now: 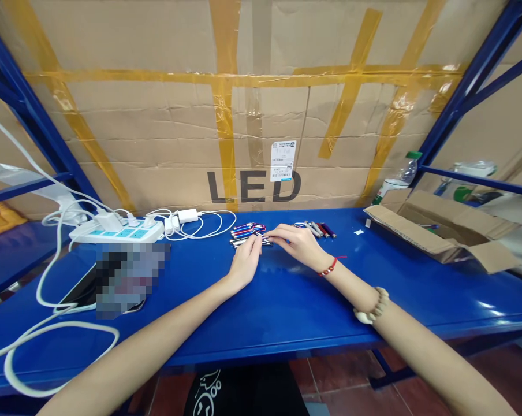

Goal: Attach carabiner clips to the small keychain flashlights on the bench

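Near the middle of the blue shelf, my left hand (246, 261) is closed in a pinch. My right hand (299, 245) meets it from the right, with thumb and fingers pinched together at the same spot. Between the fingertips there seems to be a small, slim metallic piece, mostly hidden by the fingers. Just behind my left hand lies a group of slim metal tubes (242, 232) in red, blue and silver, some with cord loops. A second group of similar tubes (324, 230), in grey, red and dark colours, lies beyond my right hand.
At left are a white power strip (129, 232) with plugs and tangled white cables (70, 326), and a dark flat device (88, 283), partly blurred. At right stand an open cardboard box (434, 228) and a plastic bottle (399, 176). A large taped carton (170, 138) backs the shelf.
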The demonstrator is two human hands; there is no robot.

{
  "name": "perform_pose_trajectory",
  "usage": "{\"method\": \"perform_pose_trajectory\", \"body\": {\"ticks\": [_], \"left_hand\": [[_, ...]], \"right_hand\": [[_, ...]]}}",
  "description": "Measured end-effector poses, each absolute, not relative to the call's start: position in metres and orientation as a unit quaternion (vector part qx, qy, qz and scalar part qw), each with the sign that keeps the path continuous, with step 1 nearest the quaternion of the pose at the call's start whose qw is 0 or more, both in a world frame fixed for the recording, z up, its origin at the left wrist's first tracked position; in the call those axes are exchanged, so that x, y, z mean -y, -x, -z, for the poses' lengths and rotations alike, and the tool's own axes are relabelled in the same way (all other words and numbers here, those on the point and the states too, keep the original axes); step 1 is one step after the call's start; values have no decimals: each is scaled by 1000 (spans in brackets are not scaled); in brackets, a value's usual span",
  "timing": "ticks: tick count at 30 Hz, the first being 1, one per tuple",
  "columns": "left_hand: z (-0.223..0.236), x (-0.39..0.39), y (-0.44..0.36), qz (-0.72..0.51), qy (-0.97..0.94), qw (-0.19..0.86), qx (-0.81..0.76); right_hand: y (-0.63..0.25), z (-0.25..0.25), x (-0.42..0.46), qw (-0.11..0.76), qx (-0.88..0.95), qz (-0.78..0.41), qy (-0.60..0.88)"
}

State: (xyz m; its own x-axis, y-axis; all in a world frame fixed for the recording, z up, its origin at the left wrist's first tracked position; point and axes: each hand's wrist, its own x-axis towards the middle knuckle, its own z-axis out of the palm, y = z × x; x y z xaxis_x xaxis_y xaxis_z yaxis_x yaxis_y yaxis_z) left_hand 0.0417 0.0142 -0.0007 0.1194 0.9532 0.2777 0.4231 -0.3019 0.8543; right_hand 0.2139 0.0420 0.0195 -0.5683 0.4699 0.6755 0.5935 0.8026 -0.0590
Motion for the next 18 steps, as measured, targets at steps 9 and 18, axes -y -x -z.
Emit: {"method": "perform_pose_trajectory", "body": {"ticks": [9, 18], "left_hand": [[2, -16, -41, -441, -678, 313, -498], [2, -16, -42, -428, -682, 290, -518]], "right_hand": [[-215, -18, -42, 340, 889, 76, 296], [-212, -20, -39, 331, 885, 74, 318]]}}
